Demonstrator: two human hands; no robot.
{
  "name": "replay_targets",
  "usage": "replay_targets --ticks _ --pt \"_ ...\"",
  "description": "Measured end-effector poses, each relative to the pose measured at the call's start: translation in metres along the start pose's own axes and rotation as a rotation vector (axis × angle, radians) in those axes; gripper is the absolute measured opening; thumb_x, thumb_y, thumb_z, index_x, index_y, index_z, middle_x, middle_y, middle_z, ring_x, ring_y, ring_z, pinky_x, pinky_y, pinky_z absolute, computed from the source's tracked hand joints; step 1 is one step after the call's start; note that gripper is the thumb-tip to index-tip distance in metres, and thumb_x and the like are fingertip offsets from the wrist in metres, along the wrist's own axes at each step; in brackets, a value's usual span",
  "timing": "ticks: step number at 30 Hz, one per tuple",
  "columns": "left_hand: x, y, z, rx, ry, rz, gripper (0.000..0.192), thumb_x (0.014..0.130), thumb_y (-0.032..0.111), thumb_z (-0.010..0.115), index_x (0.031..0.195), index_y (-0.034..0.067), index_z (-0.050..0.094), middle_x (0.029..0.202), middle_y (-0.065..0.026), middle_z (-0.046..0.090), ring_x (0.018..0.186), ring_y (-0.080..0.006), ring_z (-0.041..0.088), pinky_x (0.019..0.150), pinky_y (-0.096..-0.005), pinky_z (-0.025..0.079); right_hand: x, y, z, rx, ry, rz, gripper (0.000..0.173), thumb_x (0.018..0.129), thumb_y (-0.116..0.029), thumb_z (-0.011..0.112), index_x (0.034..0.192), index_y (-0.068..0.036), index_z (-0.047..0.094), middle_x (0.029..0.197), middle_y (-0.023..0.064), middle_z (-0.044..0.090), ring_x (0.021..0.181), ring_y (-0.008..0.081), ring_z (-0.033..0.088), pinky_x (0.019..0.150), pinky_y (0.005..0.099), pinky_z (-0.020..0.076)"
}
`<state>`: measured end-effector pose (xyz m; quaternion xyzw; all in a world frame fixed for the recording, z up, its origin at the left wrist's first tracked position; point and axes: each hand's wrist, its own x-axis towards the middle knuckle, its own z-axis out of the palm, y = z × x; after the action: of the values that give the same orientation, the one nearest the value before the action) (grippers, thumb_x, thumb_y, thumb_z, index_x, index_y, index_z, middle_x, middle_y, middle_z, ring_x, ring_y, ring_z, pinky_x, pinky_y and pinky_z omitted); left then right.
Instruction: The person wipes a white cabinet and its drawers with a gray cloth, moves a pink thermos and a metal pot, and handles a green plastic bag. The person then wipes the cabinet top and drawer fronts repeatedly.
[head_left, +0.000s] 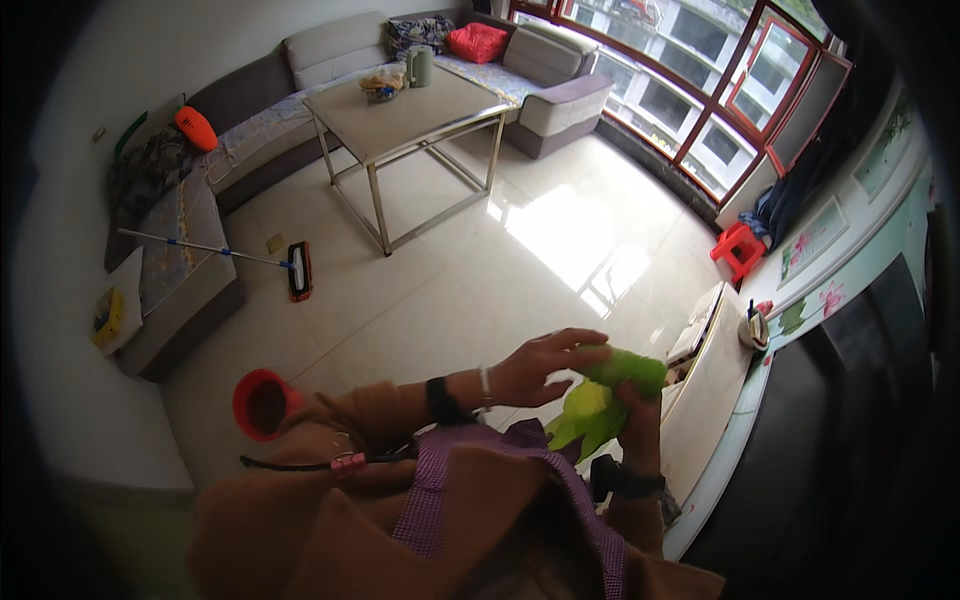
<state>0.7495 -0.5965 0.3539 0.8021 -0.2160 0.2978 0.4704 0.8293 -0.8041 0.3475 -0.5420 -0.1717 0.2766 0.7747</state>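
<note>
A bright green cloth (626, 371), with a yellow-green patch in its middle, is bunched up in front of my body at the right. My right hand (639, 420) grips its right side, thumb pressed over the fabric. From the left, my left hand (534, 367) reaches across with its fingers on the cloth's upper edge and its thumb spread below. The cloth's lower end hangs in points beside the purple strap of my apron (435, 495). Part of the right hand's fingers is hidden behind the fabric.
A red bucket (259, 405) stands on the floor at left. A flat mop (299, 271) leans on the sofa (247, 142). Ahead is a metal-framed table (420, 120) with a jug (420, 66). Right are a low cabinet (701, 405), a television (840, 390) and a red stool (739, 251).
</note>
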Motion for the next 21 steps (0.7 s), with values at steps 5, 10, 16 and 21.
replay_targets --ticks 5,10,16,21 --pt "0.008 0.007 -0.012 -0.59 -0.236 -0.85 0.051 0.089 0.012 0.062 0.136 0.003 0.043 0.115 -0.0086 0.062 0.091 -0.014 0.061 0.077 -0.0289 0.052 0.015 -0.018 -0.01 -0.262 -0.276 -0.048 0.05 0.075 0.003 0.069 0.122 0.002 0.053 0.108 0.0099 0.063 0.098 0.0187 0.061 0.084 0.0305 0.0509" --pt "0.016 0.015 0.029 0.064 0.126 -0.243 0.036 0.085 0.008 0.064 0.12 0.002 0.057 0.101 -0.011 0.064 0.088 -0.0203 0.064 0.073 -0.0325 0.054 0.015 -0.009 -0.022 -0.174 -0.134 0.067 0.028 0.091 -0.011 0.057 0.116 0.002 0.056 0.105 0.0094 0.063 0.095 0.0186 0.062 0.082 0.0311 0.0509" --pt "0.013 0.014 0.056 0.561 0.197 0.223 0.027 0.08 0.0 0.065 0.107 0.003 0.065 0.107 -0.0149 0.062 0.091 -0.0282 0.064 0.08 -0.033 0.053 0.008 -0.003 -0.046 0.159 -0.295 0.066 0.032 0.092 -0.01 0.055 0.122 0.001 0.051 0.116 0.0117 0.059 0.107 0.0235 0.059 0.092 0.0372 0.0486" --pt "0.008 0.025 0.049 0.175 0.183 -0.067 0.037 0.086 0.011 0.062 0.123 0.005 0.056 0.111 -0.013 0.061 0.097 -0.0227 0.062 0.078 -0.031 0.053 0.005 -0.024 -0.046 -0.015 -0.269 -0.033 0.031 0.085 -0.005 0.064 0.115 0.002 0.056 0.108 0.0097 0.063 0.097 0.019 0.062 0.083 0.0313 0.0517"
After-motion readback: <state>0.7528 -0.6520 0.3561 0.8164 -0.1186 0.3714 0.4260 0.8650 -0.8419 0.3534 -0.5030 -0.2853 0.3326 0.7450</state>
